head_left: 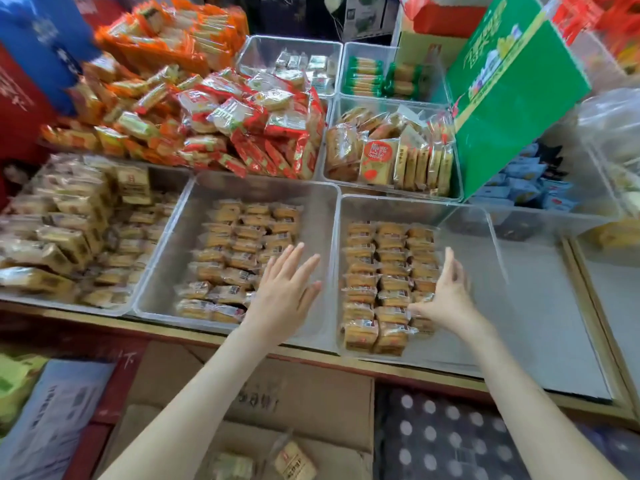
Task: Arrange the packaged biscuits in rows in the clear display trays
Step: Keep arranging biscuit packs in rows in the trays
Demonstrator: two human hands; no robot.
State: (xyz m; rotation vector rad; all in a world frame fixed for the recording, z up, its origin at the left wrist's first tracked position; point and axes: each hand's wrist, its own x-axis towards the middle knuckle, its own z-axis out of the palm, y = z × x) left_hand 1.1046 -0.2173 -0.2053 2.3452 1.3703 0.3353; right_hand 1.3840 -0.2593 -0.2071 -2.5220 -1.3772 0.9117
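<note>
1. Clear plastic trays sat side by side on the counter; the middle tray held biscuits in three rough rows toward its left side.
2. The right tray held three neater rows of them against its left wall.
3. The left hand hovered over the middle tray just right of the rows; fingers straight and spread, holding nothing.
4. The right hand stood beside the third row in the right tray; thumb touching a pack, fingers loosely bent, gripping nothing.
5. Pack labels showed dark marks, too blurred to read; the green box carried white writing, likewise unreadable; the carton bore illegible dark print.
</note>
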